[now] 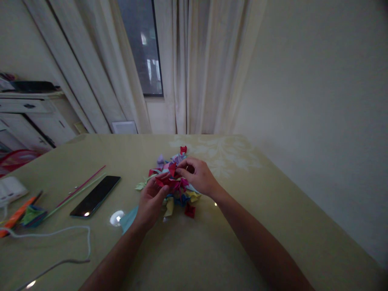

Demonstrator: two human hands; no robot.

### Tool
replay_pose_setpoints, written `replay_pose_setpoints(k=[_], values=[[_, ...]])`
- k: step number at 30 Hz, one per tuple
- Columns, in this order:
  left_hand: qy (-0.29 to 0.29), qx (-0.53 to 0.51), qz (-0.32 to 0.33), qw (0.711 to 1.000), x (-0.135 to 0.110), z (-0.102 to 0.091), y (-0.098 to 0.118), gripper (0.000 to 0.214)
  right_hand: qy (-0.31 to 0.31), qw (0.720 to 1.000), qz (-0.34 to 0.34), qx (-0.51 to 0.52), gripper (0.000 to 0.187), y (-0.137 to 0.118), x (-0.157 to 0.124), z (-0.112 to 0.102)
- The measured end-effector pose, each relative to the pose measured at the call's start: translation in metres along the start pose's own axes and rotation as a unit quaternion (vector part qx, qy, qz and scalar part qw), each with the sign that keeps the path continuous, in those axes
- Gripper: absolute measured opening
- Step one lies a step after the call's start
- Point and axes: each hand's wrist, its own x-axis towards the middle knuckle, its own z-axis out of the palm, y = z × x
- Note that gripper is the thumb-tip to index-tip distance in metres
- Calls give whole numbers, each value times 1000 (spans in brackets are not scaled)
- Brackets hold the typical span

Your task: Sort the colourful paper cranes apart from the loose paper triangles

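Note:
Folded paper pieces in many colours lie in a cluster on the table, with a yellow piece [169, 207] and a dark red one [190, 210] at its near side. My left hand [152, 201] is closed on a red folded paper [165, 182] at the cluster's left. From the right, the thumb and fingers of my right hand [198, 174] pinch another red folded paper [172, 169] just above it. Whether the two red pieces are joined cannot be made out. A light blue paper [129, 220] lies beside my left wrist, partly hidden by it.
A black phone [96, 197] lies left of my hands, with thin pink and green sticks [79, 190] beyond it. Further left are an orange cutter [18, 215], a white cable [57, 232] and a white power strip [10, 190]. A wall [327, 121] borders the table's right side.

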Motion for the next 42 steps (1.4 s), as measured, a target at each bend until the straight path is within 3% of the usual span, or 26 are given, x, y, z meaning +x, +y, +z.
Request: replay_pose_setpoints(k=[5, 11, 15, 20, 23, 28, 33, 36, 40, 42], values=[[-6, 4, -1, 1000, 0, -1, -1, 44, 4, 1000, 7, 10, 6, -1, 1, -5], [4, 27, -4, 1000, -1, -1, 0, 44, 40, 993, -41, -105, 9, 4, 3, -9], [-7, 29, -3, 1000, -2, 0, 0, 48, 92, 985, -67, -127, 7, -3, 3, -16], [-23, 87, 18, 996, -2, 2, 3, 39, 172, 968, -103, -149, 5, -35, -7, -39], [-32, 120, 33, 992, -3, 5, 7, 35, 187, 963, -93, -168, 7, -38, -21, -59], [-129, 203, 60, 969, -14, 13, 14, 32, 100, 976, 35, -191, 10, 18, -66, -88], [-249, 352, 136, 892, -33, 24, 2, 26, 143, 958, 160, -189, 15, 75, -112, -101], [-310, 387, 166, 852, -43, 30, -12, 22, 147, 959, 168, -176, 18, 86, -120, -101], [-346, 397, 188, 829, -52, 40, -25, 11, 156, 959, 152, -182, 13, 94, -116, -95], [-362, 407, 194, 816, -55, 50, -29, 18, 175, 954, 150, -193, 11, 99, -113, -94]])
